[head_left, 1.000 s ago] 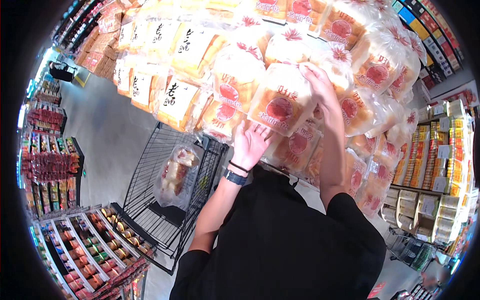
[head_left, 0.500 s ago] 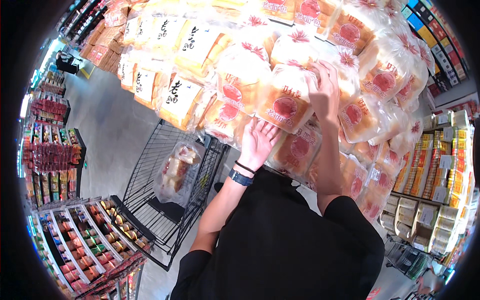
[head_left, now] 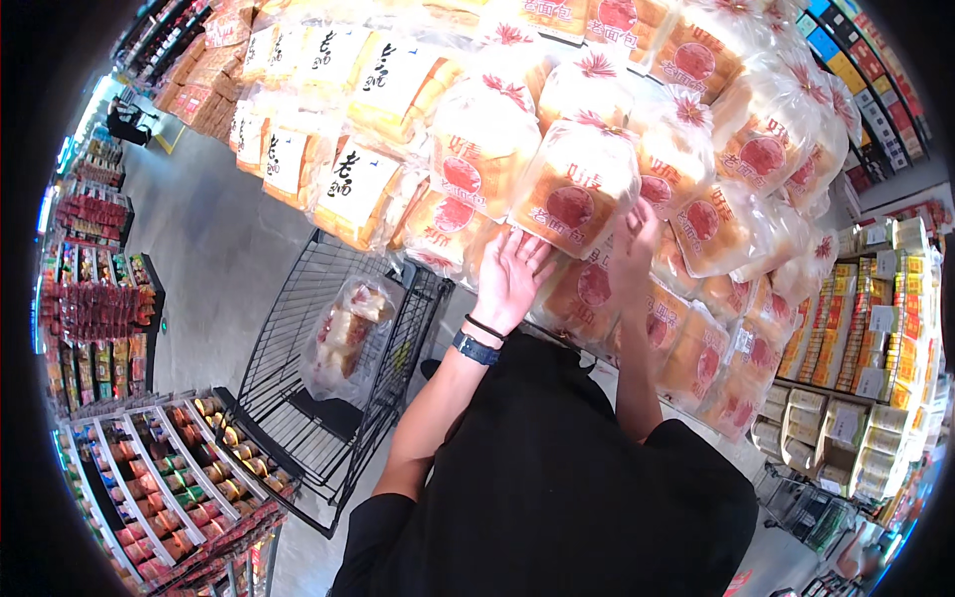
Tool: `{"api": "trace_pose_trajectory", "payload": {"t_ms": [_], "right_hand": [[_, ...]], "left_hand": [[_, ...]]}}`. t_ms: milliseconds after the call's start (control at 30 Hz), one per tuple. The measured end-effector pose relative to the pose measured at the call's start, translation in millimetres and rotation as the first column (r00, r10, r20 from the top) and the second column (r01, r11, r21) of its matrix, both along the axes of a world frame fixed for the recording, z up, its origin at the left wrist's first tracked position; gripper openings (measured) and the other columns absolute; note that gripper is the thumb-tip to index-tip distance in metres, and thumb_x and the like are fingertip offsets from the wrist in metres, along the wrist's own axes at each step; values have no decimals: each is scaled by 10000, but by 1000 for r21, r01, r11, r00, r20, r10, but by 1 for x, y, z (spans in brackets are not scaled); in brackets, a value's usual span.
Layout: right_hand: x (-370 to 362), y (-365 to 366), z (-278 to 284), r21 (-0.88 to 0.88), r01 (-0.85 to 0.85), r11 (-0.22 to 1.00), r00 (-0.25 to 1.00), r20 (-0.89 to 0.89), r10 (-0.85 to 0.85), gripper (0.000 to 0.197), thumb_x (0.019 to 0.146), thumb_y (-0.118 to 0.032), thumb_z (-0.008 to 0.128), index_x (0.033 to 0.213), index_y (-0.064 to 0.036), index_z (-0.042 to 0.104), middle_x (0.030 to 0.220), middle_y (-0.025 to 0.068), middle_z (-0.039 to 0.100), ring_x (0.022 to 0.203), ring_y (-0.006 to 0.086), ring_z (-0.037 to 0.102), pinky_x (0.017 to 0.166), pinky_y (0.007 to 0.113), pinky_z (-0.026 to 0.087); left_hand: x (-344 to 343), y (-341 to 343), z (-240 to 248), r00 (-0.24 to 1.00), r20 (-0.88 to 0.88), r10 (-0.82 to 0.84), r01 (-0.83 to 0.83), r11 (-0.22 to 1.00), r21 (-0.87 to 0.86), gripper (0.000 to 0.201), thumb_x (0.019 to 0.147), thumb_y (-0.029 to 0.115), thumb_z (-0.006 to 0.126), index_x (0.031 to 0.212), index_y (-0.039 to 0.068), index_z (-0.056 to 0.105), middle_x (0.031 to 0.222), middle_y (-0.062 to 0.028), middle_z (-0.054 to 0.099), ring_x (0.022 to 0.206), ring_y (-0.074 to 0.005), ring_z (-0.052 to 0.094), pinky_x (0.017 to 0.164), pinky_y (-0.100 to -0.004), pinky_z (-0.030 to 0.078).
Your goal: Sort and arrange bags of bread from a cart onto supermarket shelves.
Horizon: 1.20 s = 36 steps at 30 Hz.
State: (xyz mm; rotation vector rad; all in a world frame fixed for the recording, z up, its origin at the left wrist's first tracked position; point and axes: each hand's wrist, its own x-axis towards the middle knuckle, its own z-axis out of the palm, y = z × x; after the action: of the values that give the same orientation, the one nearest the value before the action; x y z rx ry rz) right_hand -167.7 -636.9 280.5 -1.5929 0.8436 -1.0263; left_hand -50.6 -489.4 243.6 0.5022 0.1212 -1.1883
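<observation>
A clear bag of bread [head_left: 572, 194] with a round red print and a gathered red-tied top lies at the front of a big heap of bagged loaves. My left hand [head_left: 512, 279], palm up with fingers spread, has its fingertips at the bag's lower left edge; a watch [head_left: 476, 348] and a dark band circle that wrist. Beside the bag's lower right corner is my right hand [head_left: 635, 249], fingers loosely extended and apart. Whether it touches the bag I cannot tell. More bagged loaves [head_left: 587, 294] lie beneath both hands.
To my left stands a black wire shopping cart [head_left: 328, 308] with a bag of bread [head_left: 346, 333] inside. Bread with white labels [head_left: 358, 189] is piled at the left of the heap. Shelves of packaged goods [head_left: 164, 478] stand lower left, and a stocked rack [head_left: 856, 328] is at right.
My right hand has come down from the bag's upper right side to its lower right corner. My left hand stays palm up at the lower edge.
</observation>
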Motion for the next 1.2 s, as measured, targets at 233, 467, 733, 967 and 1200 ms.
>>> {"api": "trace_pose_trajectory", "payload": {"t_ms": [233,467,733,967,1200], "right_hand": [[6,5,-18,-41,-105,994,992,66,108,502,1043,-133,464,1463,78,289,1435,238,447,1323,285,480,1118,383,363],[2,2,-24,-3,-73,997,995,-64,73,483,1026,-171,510,1436,45,375,1425,227,440,1274,318,501,1074,404,404],[8,25,25,-565,264,782,937,-44,-348,436,957,-92,557,1351,60,445,1357,197,462,1254,317,478,1048,424,423],[40,62,33,-713,7,701,995,-62,-74,280,892,26,577,1172,13,568,1190,190,567,1146,331,546,1015,434,431],[105,138,4,-625,-363,691,909,-76,409,171,878,85,568,1020,10,626,1001,159,624,895,305,624,769,381,515]], "left_hand": [[6,-3,6,998,-63,-12,9,998,-56,690,1025,513,337,1557,83,253,1534,-135,386,1455,-308,317,1214,-517,170],[7,11,5,999,-42,3,-6,997,-72,670,1036,474,329,1563,71,233,1537,-151,379,1458,-310,311,1213,-524,195],[10,54,15,995,-97,3,-24,975,-220,614,1045,378,338,1510,-22,322,1532,-199,410,1443,-351,359,1220,-508,224],[6,144,-24,952,-247,180,-215,969,-120,494,1032,314,425,1379,-33,485,1411,-217,536,1377,-356,451,1175,-496,325],[-6,234,-73,779,-374,504,-510,856,90,370,1015,246,426,1214,-27,579,1228,-174,641,1254,-332,558,1109,-462,414]]}}
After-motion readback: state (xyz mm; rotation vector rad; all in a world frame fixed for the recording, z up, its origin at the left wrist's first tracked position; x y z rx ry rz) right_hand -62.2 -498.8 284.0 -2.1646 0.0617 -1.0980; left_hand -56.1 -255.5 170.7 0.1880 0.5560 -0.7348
